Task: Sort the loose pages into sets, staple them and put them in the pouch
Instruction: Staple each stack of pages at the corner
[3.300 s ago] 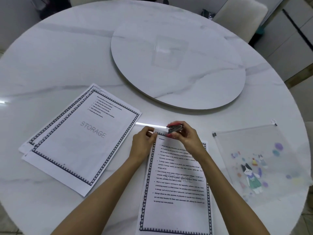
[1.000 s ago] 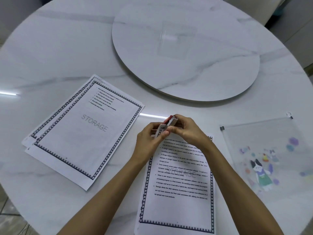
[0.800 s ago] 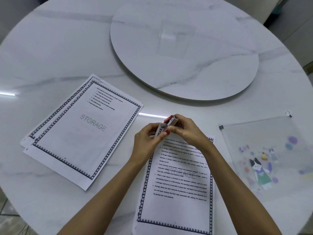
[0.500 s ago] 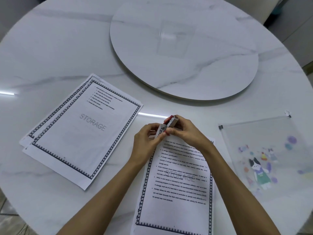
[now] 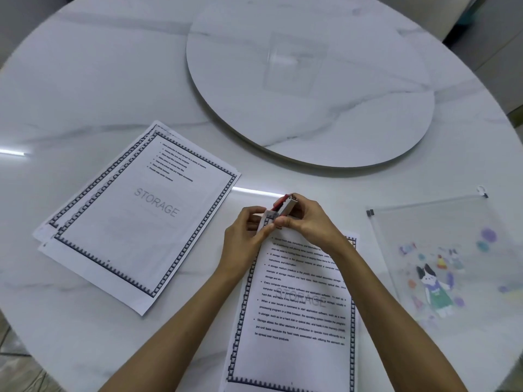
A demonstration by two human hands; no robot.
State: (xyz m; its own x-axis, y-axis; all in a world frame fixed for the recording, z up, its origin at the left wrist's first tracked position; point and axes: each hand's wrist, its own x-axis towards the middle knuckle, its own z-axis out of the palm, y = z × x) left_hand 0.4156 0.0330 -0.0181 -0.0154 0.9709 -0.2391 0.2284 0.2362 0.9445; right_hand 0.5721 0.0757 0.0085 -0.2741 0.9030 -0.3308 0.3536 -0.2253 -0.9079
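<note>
A set of printed pages with a dark border lies in front of me. My left hand pinches its top left corner and lifts it a little. My right hand grips a small red and silver stapler, tilted, with its jaws over that same corner. A second pile of bordered pages marked STORAGE lies to the left, its sheets slightly fanned. The clear pouch with a cat drawing lies flat at the right.
Everything rests on a round white marble table. A raised round turntable fills the middle behind my hands. The table's edge curves close at the lower left and the right.
The stapler has tilted from flat along the page's top edge to angled over the top left corner. My left hand has lifted that corner. The view shifted slightly.
</note>
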